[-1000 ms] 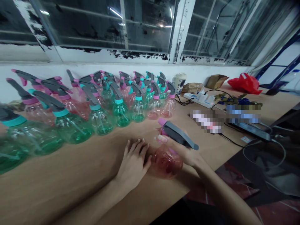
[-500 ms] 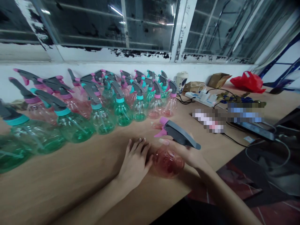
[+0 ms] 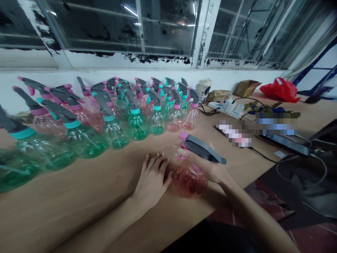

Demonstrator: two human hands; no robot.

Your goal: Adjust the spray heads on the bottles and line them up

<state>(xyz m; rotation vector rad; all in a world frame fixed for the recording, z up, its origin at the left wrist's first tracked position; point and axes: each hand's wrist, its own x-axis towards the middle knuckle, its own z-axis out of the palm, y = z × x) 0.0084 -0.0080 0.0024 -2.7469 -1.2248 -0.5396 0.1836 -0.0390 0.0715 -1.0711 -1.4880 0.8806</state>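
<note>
A pink spray bottle (image 3: 190,181) with a grey and pink trigger head stands on the table (image 3: 110,211) in front of me. My right hand (image 3: 207,167) is closed around its neck below the spray head (image 3: 201,147), with fingers at the pink trigger. My left hand (image 3: 152,181) lies flat on the table just left of the bottle, fingers spread, its thumb close to the bottle's side. Whether the thumb touches the bottle I cannot tell.
Rows of green and pink spray bottles (image 3: 138,126) line the wall side, nearest at the left. To the right lie a white power strip (image 3: 230,109) with cables, a phone (image 3: 286,142), a can (image 3: 204,89) and a red plastic bag (image 3: 280,90).
My right hand's fingers have drawn in on the trigger, which now sits nearer the bottle's neck. My left hand has stayed in place.
</note>
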